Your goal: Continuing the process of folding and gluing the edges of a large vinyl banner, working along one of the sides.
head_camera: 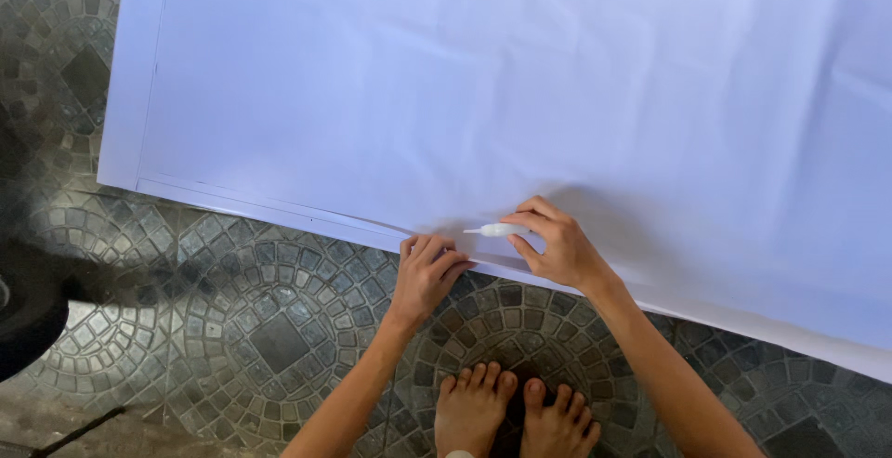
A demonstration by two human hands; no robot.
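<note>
Bare feet (516,416) sit just below the white sheet (520,96), where the left hand (426,272) presses its folded hem with fingers together and the right hand (557,244) pinches a small white tube (497,229), so slackening pressure could spring the fold.

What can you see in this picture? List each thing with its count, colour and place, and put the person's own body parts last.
Paper sheet: one, white, spread over the floor, near edge folded.
Small tube: one, whitish, at the folded edge, nozzle pointing left.
Floor: grey patterned stone, below and left of the sheet.
Dark object: one, black, left edge; kind unclear.
Left hand: pressing the folded edge.
Right hand: holding the tube.
Bare feet: two, bottom centre.
</note>
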